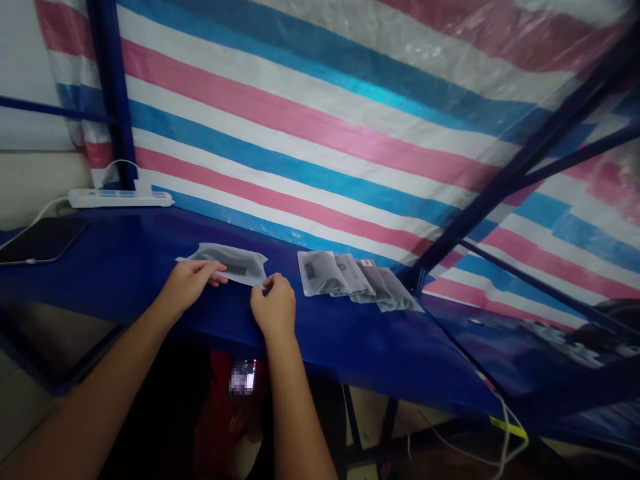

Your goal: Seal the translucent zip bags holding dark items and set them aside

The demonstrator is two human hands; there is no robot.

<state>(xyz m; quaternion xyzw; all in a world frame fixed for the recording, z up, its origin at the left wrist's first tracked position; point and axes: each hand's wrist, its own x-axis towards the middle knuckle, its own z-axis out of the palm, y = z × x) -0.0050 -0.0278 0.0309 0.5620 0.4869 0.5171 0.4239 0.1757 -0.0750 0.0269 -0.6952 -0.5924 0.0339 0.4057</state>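
A frosted plastic pouch with a dark item inside lies flat on the blue table. My left hand pinches the pouch's near left edge. My right hand pinches its near right corner. Both hands rest at the table's front edge. To the right, a row of several similar frosted pouches lies overlapped on the table, untouched.
A white power strip with a cable sits at the back left, and a dark tablet or phone lies at the far left. A striped pink, blue and white tarp hangs behind on dark blue frame poles.
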